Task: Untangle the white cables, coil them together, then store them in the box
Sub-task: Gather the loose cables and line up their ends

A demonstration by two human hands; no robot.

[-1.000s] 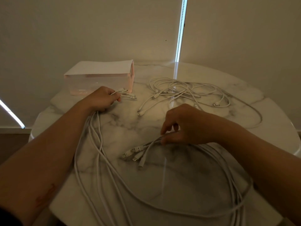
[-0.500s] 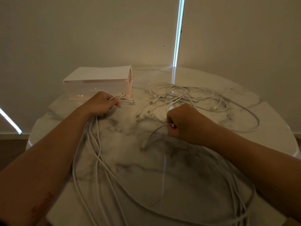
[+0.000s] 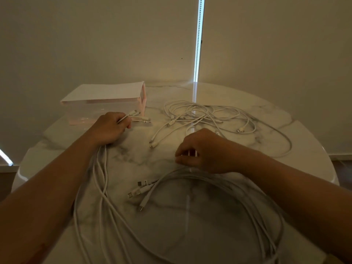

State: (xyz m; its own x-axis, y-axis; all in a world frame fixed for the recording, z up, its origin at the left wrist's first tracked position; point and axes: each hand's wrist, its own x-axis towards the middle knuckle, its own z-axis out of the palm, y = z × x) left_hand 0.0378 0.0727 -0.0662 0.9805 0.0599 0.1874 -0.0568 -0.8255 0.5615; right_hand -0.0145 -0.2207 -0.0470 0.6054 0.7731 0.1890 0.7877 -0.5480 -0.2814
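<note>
The left hand [image 3: 108, 128] grips one end of the cables [image 3: 163, 178], by the box [image 3: 106, 92]. The right hand [image 3: 202, 149] curls over their loop on the table [image 3: 133, 155]; whether its grip holds a strand cannot be told. It should probably gather the free plugs [image 3: 140, 193], then coil evenly with strands parallel. One box, one loop with at least four free plugs, and one tangle [image 3: 200, 113] beyond.

a round marble table [image 3: 238, 115] stands before drawn beige blinds [image 3: 95, 44] split by a daylight strip [image 3: 198, 44].
</note>
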